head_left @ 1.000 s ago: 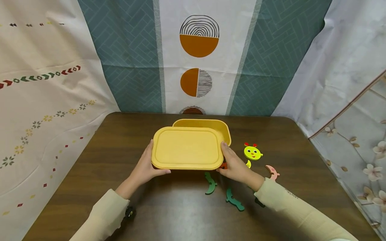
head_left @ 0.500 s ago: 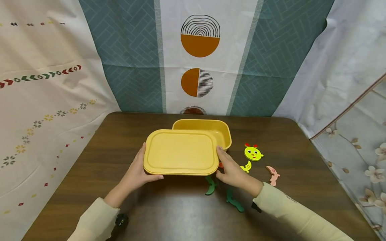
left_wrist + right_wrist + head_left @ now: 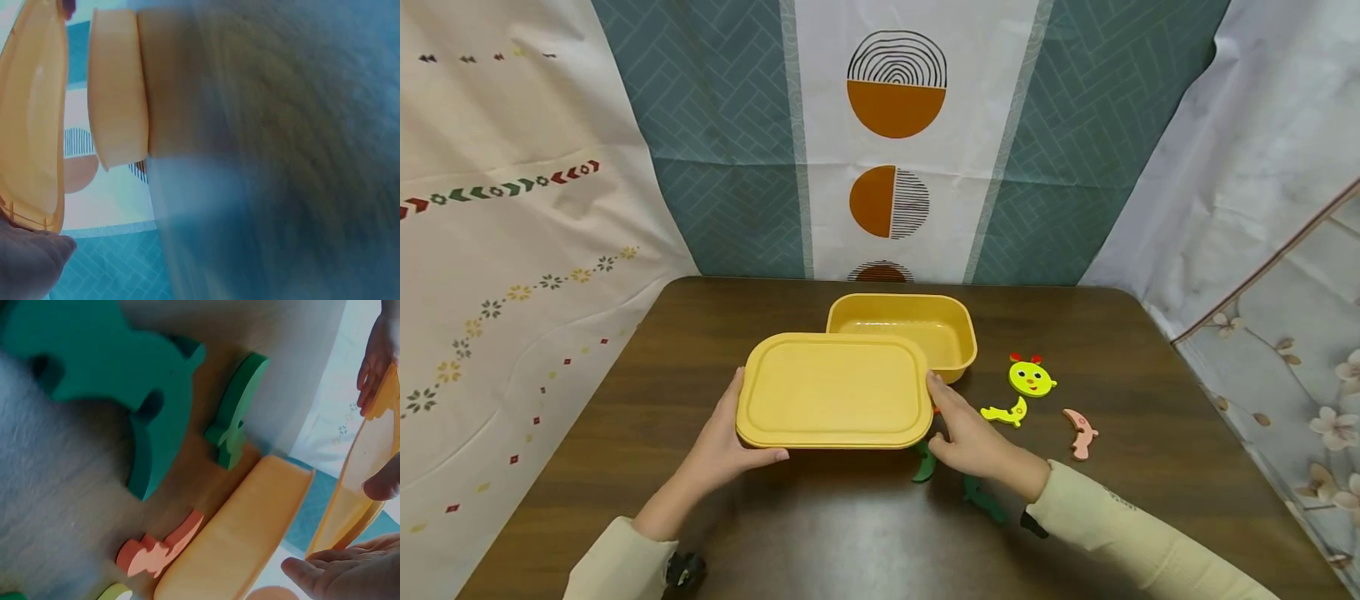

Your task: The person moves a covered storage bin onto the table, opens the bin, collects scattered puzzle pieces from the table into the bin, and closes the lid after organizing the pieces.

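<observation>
Between the fingers of the left hand (image 3: 718,446) and those of the right hand (image 3: 973,442) is a yellow lid (image 3: 835,392), a rounded rectangle tilted so that its top faces the head camera. Both hands grasp it, one at each short end, the left thumb lying along its lower edge. The left wrist view, blurred across much of its right side, shows what the head view cannot: the hollow underside of the lid and a gap between it and the box beyond. That yellow box (image 3: 943,337) stands just past the fingers on a dark wooden table (image 3: 820,533); the head view looks down into it, though the lid hides one corner, while both wrist views show its outer wall. To the right of the right fingertips, the head view shows a yellow curved piece (image 3: 1018,412), a yellow smiling face (image 3: 1030,379) with red tips a little farther off, and a pink curved piece (image 3: 1081,432) farther right. Nearer the person than the right fingertips lie a green curved piece (image 3: 928,463) and a darker green piece (image 3: 983,502), each partly hidden. The right wrist view, seen at a slant, shows two green pieces large and close, and reveals an orange-red piece (image 3: 156,547) beside the box, of which the head view gives only a sliver at the right fingertips.
</observation>
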Demonstrator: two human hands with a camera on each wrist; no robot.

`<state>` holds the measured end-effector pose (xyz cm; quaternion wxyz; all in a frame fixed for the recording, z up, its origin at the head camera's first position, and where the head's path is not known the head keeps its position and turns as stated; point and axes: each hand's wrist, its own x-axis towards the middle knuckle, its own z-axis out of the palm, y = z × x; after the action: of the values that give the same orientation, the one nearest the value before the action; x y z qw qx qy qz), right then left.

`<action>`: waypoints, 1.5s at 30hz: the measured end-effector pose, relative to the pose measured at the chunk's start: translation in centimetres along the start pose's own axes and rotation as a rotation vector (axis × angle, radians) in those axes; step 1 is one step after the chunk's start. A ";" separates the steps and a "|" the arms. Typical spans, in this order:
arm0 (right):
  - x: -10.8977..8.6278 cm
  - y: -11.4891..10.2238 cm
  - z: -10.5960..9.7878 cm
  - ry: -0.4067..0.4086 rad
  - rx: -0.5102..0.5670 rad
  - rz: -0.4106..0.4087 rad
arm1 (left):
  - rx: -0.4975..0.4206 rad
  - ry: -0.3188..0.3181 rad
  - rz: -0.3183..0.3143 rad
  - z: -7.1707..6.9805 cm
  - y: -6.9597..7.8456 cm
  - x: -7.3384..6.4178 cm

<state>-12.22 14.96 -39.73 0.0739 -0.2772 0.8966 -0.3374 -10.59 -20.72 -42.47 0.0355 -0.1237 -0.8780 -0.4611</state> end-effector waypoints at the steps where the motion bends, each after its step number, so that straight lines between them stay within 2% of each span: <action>1: 0.0 -0.1 0.1 -0.007 0.005 -0.005 | -0.006 0.000 -0.002 -0.2 0.0 -0.2; 5: 0.2 -0.7 0.6 -0.036 0.032 -0.019 | 0.013 0.006 -0.007 -0.9 0.0 -1.0; 11: 0.3 -1.5 1.2 -0.081 0.049 -0.012 | -0.006 0.026 -0.020 -1.4 -0.2 -1.8; 16: 0.0 -1.6 1.8 -0.112 0.019 -0.018 | -0.013 0.030 -0.051 -1.4 -0.4 -2.3; 22: -0.2 -1.8 2.7 -0.104 0.025 -0.014 | -0.012 0.045 -0.077 -1.4 -0.5 -2.9; 29: -0.3 -1.8 3.6 -0.130 0.006 -0.011 | -0.037 0.057 -0.108 -1.3 -0.8 -4.0; 38: -0.4 -1.4 4.4 -0.132 0.016 -0.012 | -0.061 0.031 -0.183 -1.0 -1.1 -4.5; 45: -0.1 -1.0 4.7 -0.162 0.020 -0.002 | -0.101 -0.061 -0.252 -1.3 -1.3 -4.8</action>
<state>-10.18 11.73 -42.64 0.1483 -0.3038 0.8840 -0.3229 -6.30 -23.39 -43.65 -0.0558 -0.0281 -0.8629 -0.5016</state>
